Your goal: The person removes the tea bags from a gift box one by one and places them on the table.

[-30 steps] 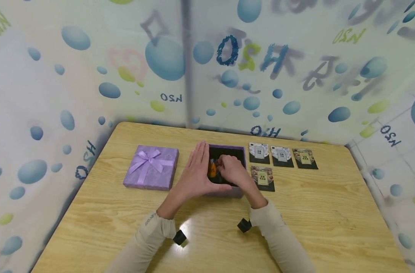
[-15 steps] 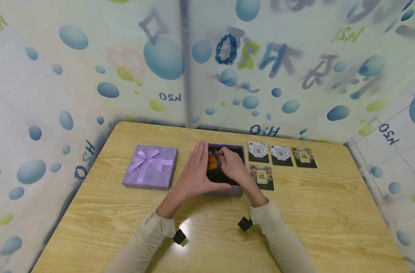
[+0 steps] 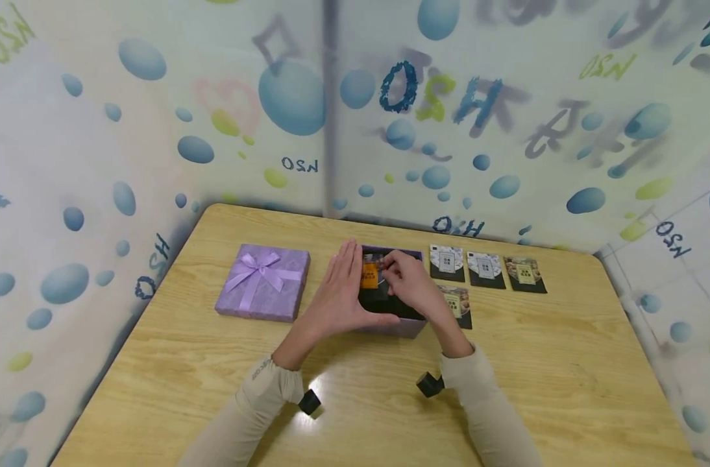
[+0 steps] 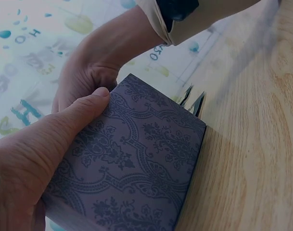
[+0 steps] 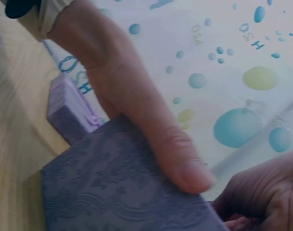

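Note:
A purple patterned gift box (image 3: 396, 327) with a black interior stands at the middle of the table. My left hand (image 3: 339, 295) lies along its left side with straight fingers, and the straight thumb rests on the near wall (image 4: 132, 159). Inside the box opening, my right hand (image 3: 410, 285) pinches the edge of a dark packet with an orange label (image 3: 369, 275). That packet is partly covered by the right fingers. In the right wrist view, the left thumb (image 5: 189, 168) overlaps the box's top corner; the right hand (image 5: 266, 192) is only partly visible.
A purple lid with a ribbon bow (image 3: 263, 282) lies left of the box. Right of it are two white-and-black packets (image 3: 446, 263) and a brown-and-black packet (image 3: 526, 275) in a row. Another brown packet (image 3: 461, 305) lies nearer, partly behind the right wrist.
The orange-labelled packet has come up from deeper in the box and now shows more fully, with my right hand shifted slightly right and up. The left hand stays against the box.

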A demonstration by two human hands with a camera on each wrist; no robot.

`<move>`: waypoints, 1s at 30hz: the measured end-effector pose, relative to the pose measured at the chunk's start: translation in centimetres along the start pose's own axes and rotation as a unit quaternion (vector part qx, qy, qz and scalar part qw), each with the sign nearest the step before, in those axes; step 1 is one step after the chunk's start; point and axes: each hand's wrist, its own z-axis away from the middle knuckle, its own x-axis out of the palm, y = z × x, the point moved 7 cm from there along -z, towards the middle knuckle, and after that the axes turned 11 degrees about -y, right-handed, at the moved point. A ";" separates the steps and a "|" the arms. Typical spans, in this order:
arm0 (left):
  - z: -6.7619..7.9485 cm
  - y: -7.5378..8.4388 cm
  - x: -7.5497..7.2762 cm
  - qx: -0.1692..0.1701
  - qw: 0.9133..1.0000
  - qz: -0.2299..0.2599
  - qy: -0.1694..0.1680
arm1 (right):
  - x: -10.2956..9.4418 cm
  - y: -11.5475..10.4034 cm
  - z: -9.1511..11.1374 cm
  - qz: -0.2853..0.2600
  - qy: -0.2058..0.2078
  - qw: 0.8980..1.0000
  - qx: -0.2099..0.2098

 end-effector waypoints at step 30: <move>0.0 0.0 0.1 -0.004 1.000 0.010 -0.002 | -2.5 0.4 1.3 -0.071 -0.019 0.997 0.013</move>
